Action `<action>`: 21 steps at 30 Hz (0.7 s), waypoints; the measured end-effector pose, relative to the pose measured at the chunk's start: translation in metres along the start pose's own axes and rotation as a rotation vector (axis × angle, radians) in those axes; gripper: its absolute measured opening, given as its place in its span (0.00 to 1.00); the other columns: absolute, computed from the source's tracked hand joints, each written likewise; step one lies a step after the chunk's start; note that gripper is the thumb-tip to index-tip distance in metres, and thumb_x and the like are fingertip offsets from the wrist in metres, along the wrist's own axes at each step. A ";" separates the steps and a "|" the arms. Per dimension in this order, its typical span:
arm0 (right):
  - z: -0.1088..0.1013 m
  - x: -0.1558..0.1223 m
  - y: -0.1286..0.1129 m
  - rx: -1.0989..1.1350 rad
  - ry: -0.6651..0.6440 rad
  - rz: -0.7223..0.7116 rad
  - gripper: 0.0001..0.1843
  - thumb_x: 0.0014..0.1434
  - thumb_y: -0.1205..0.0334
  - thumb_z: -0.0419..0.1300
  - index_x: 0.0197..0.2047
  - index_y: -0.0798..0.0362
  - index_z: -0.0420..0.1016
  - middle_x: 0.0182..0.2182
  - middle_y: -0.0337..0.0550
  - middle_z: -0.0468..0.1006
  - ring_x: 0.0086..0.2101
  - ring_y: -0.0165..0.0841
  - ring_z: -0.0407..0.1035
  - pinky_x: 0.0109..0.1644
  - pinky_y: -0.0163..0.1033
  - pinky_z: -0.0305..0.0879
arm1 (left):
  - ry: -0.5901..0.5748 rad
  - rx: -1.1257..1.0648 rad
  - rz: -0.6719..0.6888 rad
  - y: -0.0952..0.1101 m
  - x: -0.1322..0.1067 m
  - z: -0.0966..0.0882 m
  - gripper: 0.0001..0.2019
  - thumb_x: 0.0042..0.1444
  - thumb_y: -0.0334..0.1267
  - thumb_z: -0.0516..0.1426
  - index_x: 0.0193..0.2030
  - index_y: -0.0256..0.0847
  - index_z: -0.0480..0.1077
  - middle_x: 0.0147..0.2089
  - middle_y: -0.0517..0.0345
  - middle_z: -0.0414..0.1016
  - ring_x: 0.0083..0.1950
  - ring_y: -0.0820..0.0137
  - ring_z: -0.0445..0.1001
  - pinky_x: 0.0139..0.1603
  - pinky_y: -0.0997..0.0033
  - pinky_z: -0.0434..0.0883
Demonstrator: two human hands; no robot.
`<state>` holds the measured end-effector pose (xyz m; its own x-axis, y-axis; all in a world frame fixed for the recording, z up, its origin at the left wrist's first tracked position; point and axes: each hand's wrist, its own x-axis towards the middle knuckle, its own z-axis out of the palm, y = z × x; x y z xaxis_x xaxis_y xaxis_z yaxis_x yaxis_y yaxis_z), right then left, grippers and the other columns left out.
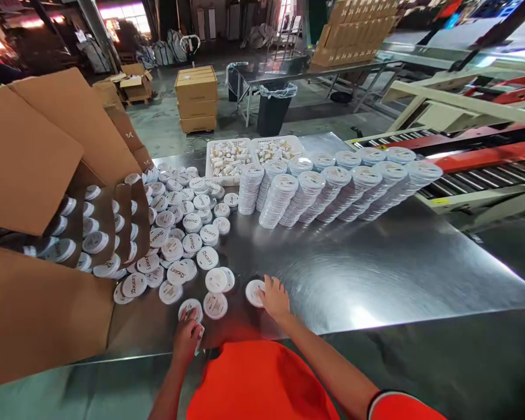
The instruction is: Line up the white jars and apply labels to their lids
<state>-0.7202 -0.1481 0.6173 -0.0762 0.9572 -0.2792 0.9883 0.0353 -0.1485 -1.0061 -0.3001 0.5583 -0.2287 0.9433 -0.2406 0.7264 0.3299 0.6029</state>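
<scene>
My left hand (186, 336) rests on a round white tin (191, 307) near the front edge of the steel table (376, 274), fingers curled over it. A little to the right, my right hand (274, 297) lies on another white tin (254, 291), fingers pressed down on its edge. Between the two hands sit more loose tins (215, 304). A spread of loose white tins (179, 233), some printed with a dark word, covers the table's left part. They spill from a tipped cardboard box (39, 315).
Leaning rows of stacked tins (332, 189) run across the table's middle and right. Two white baskets (227, 160) of small bottles stand behind. A roller conveyor (485, 175) lies to the right. Stacked cartons (196, 99) and a black bin (273, 108) stand on the floor beyond.
</scene>
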 end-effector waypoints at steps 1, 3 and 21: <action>0.000 -0.005 -0.008 -0.025 0.031 -0.074 0.27 0.66 0.61 0.53 0.66 0.60 0.63 0.62 0.67 0.63 0.57 0.55 0.65 0.57 0.55 0.63 | -0.009 -0.035 0.007 0.000 -0.002 0.000 0.13 0.58 0.37 0.49 0.23 0.43 0.67 0.64 0.52 0.73 0.74 0.55 0.56 0.68 0.52 0.65; 0.004 -0.014 -0.026 -0.070 0.019 -0.360 0.23 0.65 0.63 0.55 0.62 0.58 0.68 0.63 0.62 0.64 0.60 0.54 0.61 0.61 0.55 0.59 | -0.023 -0.105 0.014 0.002 -0.005 0.000 0.14 0.58 0.38 0.49 0.23 0.43 0.66 0.66 0.54 0.71 0.75 0.54 0.52 0.69 0.49 0.62; 0.054 -0.047 -0.027 -0.118 -0.044 -0.789 0.30 0.64 0.69 0.53 0.69 0.47 0.61 0.70 0.52 0.57 0.66 0.49 0.54 0.63 0.58 0.56 | -0.222 -0.113 0.150 0.048 0.002 -0.002 0.10 0.56 0.33 0.52 0.27 0.43 0.72 0.65 0.54 0.72 0.74 0.53 0.56 0.70 0.49 0.62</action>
<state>-0.7508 -0.2092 0.5828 -0.7620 0.6247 -0.1708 0.6475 0.7304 -0.2172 -0.9730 -0.2819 0.5888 0.0328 0.9548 -0.2955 0.6619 0.2008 0.7222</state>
